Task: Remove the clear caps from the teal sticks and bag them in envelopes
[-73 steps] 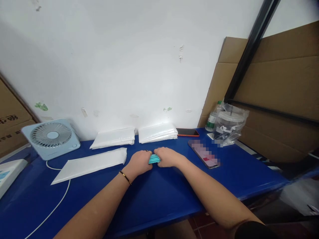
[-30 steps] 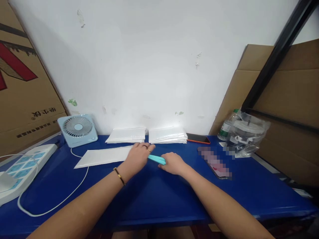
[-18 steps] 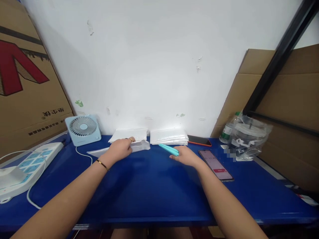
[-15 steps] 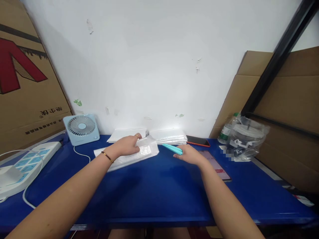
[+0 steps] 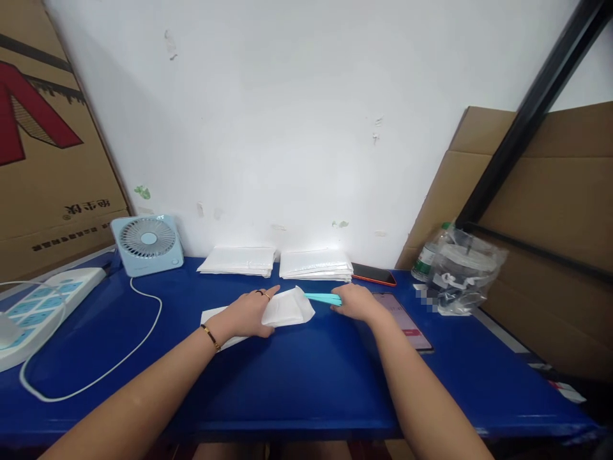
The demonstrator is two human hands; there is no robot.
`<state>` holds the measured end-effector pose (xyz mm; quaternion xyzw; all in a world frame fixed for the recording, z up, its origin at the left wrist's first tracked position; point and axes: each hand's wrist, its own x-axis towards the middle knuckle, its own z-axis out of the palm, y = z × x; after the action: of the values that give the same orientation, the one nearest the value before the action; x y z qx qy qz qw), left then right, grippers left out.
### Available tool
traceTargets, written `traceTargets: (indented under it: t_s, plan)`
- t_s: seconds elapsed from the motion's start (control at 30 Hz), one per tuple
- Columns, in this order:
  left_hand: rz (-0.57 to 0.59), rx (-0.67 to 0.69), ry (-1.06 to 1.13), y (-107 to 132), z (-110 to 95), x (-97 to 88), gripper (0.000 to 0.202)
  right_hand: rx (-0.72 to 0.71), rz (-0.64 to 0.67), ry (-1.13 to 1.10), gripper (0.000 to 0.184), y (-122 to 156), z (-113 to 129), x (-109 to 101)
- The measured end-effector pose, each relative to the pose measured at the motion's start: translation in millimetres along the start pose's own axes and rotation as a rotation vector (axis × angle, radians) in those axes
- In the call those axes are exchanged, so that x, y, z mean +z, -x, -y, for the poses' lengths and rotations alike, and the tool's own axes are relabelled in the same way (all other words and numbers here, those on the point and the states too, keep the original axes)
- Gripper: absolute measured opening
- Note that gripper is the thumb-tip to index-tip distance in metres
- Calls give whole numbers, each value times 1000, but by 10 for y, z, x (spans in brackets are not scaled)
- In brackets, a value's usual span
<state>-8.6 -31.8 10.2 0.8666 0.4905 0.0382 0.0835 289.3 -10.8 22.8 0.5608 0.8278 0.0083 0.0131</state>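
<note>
The white sleeve [image 5: 285, 308] lies toward the middle of the blue table [image 5: 306, 383], under the left hand [image 5: 246, 314], whose grip is curved down across it, thumb on the near edge and fingers on the far one. It looks light and limp, likely to crumple and perhaps slide; its two long edges, just behind the flared end, seem the best hold. The right hand [image 5: 354, 302] has its grip closed round one end of a teal bundle [image 5: 322, 298] — probably light and somewhat springy, best held by that end. The sleeve is plain, pale and creased; the bundle is slim, flat and layered, its far tip at the flared end — whether inside, I cannot tell.
</note>
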Motion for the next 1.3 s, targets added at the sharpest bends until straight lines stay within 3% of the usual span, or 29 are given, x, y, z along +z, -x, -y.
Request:
traceTargets:
  t_s: [0.13,0.37,0.53,0.67,0.8,0.97,1.1,1.17,1.3]
  plan:
    - [-99,21,115,42,-12,-7,89,-46,-12,106,13,-42,98,34]
    - [-104,132,222,-42,-161,-20,79,-155,-82,192,14,-42,314,5]
    - [-97,193,128,-225,-393,52,68,-184,-93,177,45,8,478,-22]
    - [-115,148,16,-331,-597,148,55,-206,-67,101,69,6,551,25]
    - [-127,60,-29,-365,-666,195,29,-215,-55,-151,77,4,460,48]
    - [-176,20,72,-364,-562,153,19,-356,-48,-902,77,22,203,-13]
    - [-236,14,143,-377,-559,136,19,-159,-257,-1386,62,-99,343,78]
    - [-219,7,150,-377,-589,149,25,-62,-304,-1415,66,-184,503,164]
    - [-148,-25,100,-349,-591,198,64,43,-164,-1158,70,-283,658,306]
